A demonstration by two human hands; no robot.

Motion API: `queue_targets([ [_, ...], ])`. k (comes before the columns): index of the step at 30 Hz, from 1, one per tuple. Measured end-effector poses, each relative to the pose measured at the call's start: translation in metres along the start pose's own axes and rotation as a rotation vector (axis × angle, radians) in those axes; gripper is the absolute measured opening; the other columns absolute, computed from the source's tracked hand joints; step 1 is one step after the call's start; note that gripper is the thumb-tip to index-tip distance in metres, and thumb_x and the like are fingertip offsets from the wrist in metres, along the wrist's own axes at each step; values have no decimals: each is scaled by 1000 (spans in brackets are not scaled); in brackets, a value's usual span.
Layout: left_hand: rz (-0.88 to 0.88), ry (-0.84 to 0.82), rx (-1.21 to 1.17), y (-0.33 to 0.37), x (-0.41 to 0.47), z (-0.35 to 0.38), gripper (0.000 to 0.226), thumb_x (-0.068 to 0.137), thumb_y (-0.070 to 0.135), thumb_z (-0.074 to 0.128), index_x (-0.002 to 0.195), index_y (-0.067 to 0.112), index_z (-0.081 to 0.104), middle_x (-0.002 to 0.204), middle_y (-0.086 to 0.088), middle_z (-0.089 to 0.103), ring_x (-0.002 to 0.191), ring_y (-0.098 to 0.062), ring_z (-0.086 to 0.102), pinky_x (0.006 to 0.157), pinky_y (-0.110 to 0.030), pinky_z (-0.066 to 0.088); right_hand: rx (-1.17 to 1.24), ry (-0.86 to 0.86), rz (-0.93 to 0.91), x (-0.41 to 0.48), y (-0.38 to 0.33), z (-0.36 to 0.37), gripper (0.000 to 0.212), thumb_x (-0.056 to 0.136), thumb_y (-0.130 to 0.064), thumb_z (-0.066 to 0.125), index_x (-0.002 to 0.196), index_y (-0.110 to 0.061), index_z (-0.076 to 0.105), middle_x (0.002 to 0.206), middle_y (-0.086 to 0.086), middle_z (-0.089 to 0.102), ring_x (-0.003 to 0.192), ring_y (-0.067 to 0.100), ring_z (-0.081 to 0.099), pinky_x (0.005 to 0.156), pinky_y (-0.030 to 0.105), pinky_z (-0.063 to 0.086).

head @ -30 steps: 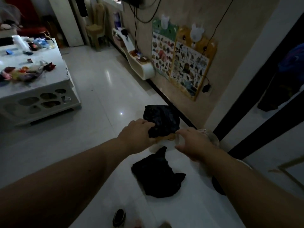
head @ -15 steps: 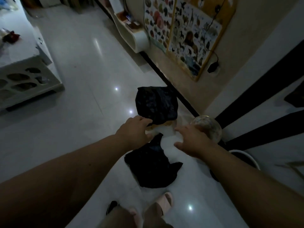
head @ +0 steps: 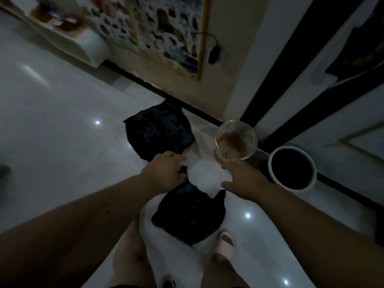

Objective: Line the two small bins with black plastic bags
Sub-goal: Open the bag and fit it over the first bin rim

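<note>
Two crumpled black plastic bags lie on the pale tiled floor, one farther away (head: 158, 132) and one nearer my feet (head: 189, 215). A white crumpled sheet or bag (head: 205, 177) lies between them. My left hand (head: 166, 169) has its fingers curled on the white sheet's left edge, right beside the far black bag. My right hand (head: 243, 177) rests spread at the sheet's right edge. By the wall stand a small clear bin (head: 235, 140) with scraps inside and a white round bin (head: 292, 168) with a dark interior.
The wall with animal posters (head: 166, 34) and a black skirting strip runs behind the bins. A low white shelf (head: 83, 44) sits at the upper left. My foot in a pale slipper (head: 224, 246) is close to the near bag. Open floor lies to the left.
The view has tilted down and moved closer. My left hand shifted from the far black bag onto the white sheet. The white round bin has come fully into view.
</note>
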State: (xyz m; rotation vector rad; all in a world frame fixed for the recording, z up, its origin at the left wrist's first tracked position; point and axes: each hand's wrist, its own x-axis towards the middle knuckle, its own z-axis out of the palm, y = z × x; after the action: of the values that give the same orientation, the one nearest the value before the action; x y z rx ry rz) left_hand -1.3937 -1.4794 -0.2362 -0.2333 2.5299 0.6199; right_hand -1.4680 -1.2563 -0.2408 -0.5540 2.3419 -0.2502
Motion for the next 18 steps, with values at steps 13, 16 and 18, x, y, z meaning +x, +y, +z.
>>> queue_targets([
  [13,318,-336,78,-91,137,27,57,86,36,57,139,21,40,138,-14,47,123,-27,46,105,-29,35,520,74,568,50,-37,148,61,85,-39,59,139,-22,36,141,10,40,127,26,42,106,41,37],
  [16,318,-390,71,-104,150,66,56,87,33,57,139,19,40,137,-13,49,121,-25,48,100,-22,34,569,70,650,58,-21,188,62,85,-38,59,140,-21,34,145,10,37,129,27,41,106,41,37],
  [18,316,-410,78,-115,154,93,56,87,31,58,139,18,40,138,-12,49,124,-22,46,99,-20,32,597,72,691,64,-8,214,62,85,-37,59,140,-22,35,144,10,38,127,27,43,104,40,39],
])
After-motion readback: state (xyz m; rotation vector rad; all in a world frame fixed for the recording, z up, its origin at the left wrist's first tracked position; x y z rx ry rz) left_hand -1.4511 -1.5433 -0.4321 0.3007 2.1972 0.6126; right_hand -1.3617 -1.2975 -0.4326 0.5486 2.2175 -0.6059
